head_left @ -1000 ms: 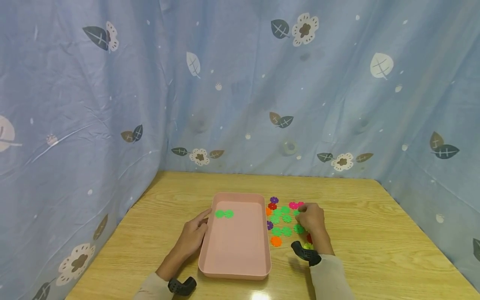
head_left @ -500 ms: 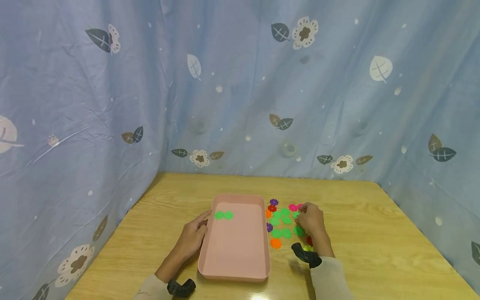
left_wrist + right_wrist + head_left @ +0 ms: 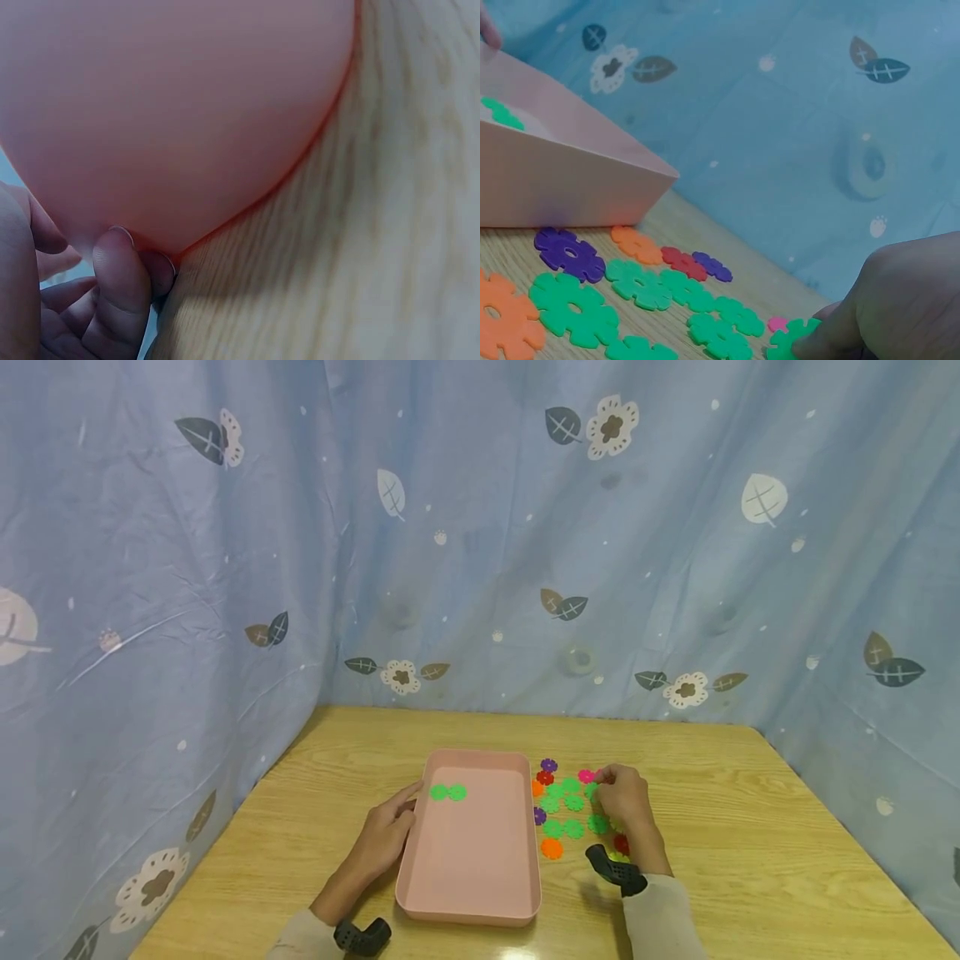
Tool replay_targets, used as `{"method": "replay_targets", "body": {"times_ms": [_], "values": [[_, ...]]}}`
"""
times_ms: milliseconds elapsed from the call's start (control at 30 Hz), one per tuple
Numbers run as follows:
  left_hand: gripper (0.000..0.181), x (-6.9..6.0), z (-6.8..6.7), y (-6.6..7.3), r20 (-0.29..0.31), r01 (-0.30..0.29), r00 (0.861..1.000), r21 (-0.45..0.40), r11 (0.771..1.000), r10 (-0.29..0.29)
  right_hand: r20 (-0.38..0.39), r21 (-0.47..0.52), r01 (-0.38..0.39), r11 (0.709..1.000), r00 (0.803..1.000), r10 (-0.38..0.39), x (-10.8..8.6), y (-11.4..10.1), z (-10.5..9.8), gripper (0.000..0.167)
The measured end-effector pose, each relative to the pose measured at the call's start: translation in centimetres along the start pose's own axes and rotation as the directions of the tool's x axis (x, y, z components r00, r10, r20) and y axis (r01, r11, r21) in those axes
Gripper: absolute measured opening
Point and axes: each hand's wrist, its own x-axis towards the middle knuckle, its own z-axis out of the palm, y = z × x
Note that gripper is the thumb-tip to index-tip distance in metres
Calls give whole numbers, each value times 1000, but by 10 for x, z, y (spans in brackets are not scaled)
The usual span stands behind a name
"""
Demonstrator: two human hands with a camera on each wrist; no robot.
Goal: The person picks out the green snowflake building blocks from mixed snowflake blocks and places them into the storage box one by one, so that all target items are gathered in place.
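A pink tray (image 3: 468,864) lies on the table with two green flower-shaped discs (image 3: 457,792) side by side inside it. My left hand (image 3: 385,839) holds the tray's left side; in the left wrist view its fingers (image 3: 120,281) bear on the outer wall, and in the right wrist view a fingertip (image 3: 489,31) reaches over the rim. To the tray's right, my right hand (image 3: 624,797) pinches a green flower disc (image 3: 786,341) at the right of the loose discs. The hand covers part of that disc, and the far fingers are hidden.
Loose flower discs lie between tray and right hand: several green (image 3: 573,828), orange (image 3: 552,848), purple (image 3: 549,765), red (image 3: 545,777) and pink (image 3: 586,776). A red disc (image 3: 622,844) lies by the right wrist. A blue patterned curtain (image 3: 480,568) surrounds the table (image 3: 697,785).
Both hands stay almost where they were; the right fingers shift only slightly at the green disc. The head view has tilted a little. The tray and its two discs have not moved.
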Motion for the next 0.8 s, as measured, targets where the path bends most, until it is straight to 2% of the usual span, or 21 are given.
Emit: {"method": "replay_targets", "body": {"times_ms": [200, 500, 800], "values": [[53, 1, 0, 0, 9, -7, 1000, 2, 1000, 7, 16, 10, 6, 1000, 1000, -6, 0, -1, -2, 16], [53, -1, 1, 0, -1, 14, 1000, -13, 1000, -14, -16, 32, 51, 998, 999, -51, -3, -15, -2, 16], [53, -1, 1, 0, 7, -3, 1000, -5, 1000, 3, -39, 95, 96, 991, 995, -93, -2, -29, 4, 18]]}}
